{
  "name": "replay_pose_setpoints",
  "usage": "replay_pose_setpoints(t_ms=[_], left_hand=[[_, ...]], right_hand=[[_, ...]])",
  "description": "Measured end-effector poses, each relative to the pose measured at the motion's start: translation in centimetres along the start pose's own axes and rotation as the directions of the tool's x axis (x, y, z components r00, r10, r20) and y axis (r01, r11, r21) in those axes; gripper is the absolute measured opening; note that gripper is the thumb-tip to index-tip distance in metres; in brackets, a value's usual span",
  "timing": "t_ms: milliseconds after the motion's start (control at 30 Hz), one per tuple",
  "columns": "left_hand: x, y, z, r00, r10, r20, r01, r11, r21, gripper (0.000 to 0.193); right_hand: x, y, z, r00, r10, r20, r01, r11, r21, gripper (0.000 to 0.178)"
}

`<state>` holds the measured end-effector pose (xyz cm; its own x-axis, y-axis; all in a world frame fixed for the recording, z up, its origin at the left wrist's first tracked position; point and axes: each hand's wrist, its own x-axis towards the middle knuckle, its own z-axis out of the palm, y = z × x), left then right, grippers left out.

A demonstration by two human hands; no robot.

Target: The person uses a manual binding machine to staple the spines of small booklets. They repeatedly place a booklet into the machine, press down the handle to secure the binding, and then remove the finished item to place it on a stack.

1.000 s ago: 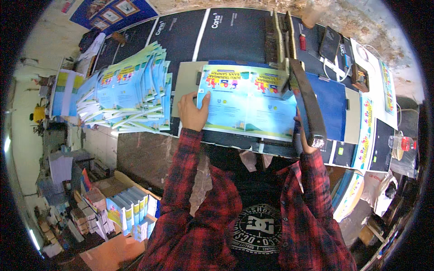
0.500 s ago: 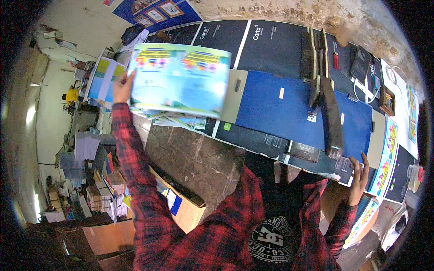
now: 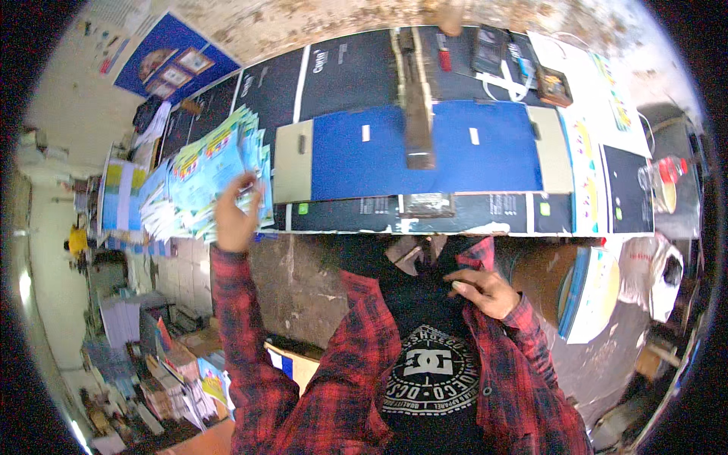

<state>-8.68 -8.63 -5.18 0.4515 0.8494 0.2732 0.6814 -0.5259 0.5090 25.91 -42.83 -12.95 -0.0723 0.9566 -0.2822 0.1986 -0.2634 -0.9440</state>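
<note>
Printed sheets (image 3: 205, 171) fanned messily near desk's (image 3: 349, 72) front edge, toward left end. Left hand (image 3: 239, 216) half-curled over pile's right side, blurred, can't tell if gripping; right hand (image 3: 489, 294) loosely open, empty. Careless bump could slide loose ones off, imo.

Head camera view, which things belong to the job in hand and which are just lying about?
Seem part of the job:
pile of printed sheets, by the left hand
blue board on the bench
long dark arm over the board

Seem just lying about:
small red object
small brown box
clear bottle with a red cap
white plastic bag
</note>
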Motion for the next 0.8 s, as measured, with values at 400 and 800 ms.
replay_pose_setpoints(t_ms=[400,800], left_hand=[[-19.5,1.8,14.3,0.461,-0.389,0.797,0.125,0.918,0.376,0.055],[-16.6,-1.1,14.5,0.66,-0.326,0.677,0.262,0.944,0.199,0.052]], right_hand=[[-6.4,8.6,-0.9,0.814,0.371,-0.447,-0.579,0.47,-0.666,0.061],[-2.8,4.0,-15.4,0.46,-0.313,-0.831,-0.296,0.828,-0.476,0.049]])
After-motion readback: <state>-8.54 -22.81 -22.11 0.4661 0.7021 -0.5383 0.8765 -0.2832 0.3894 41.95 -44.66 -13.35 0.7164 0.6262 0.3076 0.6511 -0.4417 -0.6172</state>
